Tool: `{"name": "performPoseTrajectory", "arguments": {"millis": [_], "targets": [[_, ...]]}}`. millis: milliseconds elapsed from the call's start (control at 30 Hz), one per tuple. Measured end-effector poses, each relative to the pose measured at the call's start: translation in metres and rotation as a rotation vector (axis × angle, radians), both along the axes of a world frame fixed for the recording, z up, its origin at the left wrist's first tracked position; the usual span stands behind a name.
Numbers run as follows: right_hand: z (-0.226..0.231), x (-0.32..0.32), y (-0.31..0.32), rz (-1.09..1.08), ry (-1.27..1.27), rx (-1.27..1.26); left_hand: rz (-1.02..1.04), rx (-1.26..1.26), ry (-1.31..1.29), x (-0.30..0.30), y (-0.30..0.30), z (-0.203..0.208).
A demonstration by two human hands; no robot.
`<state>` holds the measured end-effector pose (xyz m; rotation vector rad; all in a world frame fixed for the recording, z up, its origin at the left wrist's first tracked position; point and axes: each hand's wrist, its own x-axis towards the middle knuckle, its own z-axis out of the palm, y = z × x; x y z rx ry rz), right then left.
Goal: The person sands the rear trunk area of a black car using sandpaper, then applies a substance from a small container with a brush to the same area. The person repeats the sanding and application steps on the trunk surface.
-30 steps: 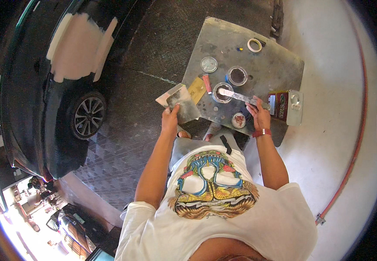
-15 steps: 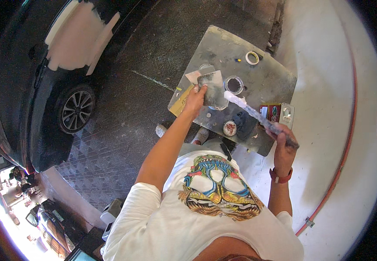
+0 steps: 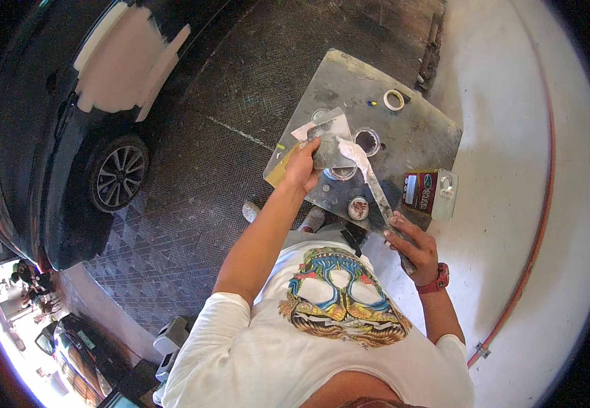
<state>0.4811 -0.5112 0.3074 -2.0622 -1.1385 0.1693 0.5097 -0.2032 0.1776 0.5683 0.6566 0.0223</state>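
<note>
My left hand (image 3: 301, 168) grips a flat grey plate (image 3: 330, 153) with a pale smear along its far edge, held over the table. Closed round the handle end of a long, narrow, stained mixing stick (image 3: 379, 196) is my right hand (image 3: 415, 245), a red watch on its wrist. A thick white lump of putty (image 3: 353, 151) coats the stick's far end, which lies at the plate's right edge; whether it touches the plate I cannot tell. Just beyond stands an open round can (image 3: 367, 141) with a dark inside; another can (image 3: 340, 174) is partly hidden under the plate.
On the grey table (image 3: 417, 136) are a tape roll (image 3: 394, 100), a small tub with reddish-brown residue (image 3: 358, 208) and a red rectangular tin (image 3: 429, 192). A dark car (image 3: 63, 156) with a beige-filled patch stands at left. A white wall (image 3: 499, 170) bounds the right side.
My right hand has come down and slightly left, making the stick steeper. Its putty-coated end has shifted left to the plate, which my left hand has tilted a little.
</note>
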Motion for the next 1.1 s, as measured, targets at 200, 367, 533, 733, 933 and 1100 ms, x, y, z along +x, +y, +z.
{"name": "performPoseTrajectory", "arguments": {"millis": [200,367,533,733,933,1100], "targets": [[0.002,-0.004,0.013,-0.345,0.187,0.263,0.05,0.369,-0.108,-0.01,-0.017,-0.007],[-0.022,0.008,0.035,-0.53,0.554,0.357,-0.034,0.502,-0.113,-0.023,-0.02,-0.009],[-0.139,0.043,0.061,-0.657,0.745,0.368,0.07,0.181,-0.072,-0.049,0.011,-0.016],[-0.266,0.059,0.097,-0.827,0.708,0.337,0.142,0.241,-0.028,-0.108,0.047,-0.022],[-0.264,0.065,0.093,-1.002,1.201,0.626,0.218,0.253,0.065,-0.152,0.053,-0.023],[-0.29,0.052,0.075,-0.964,1.339,0.843,0.193,0.271,0.094,-0.155,0.053,-0.033]]}}
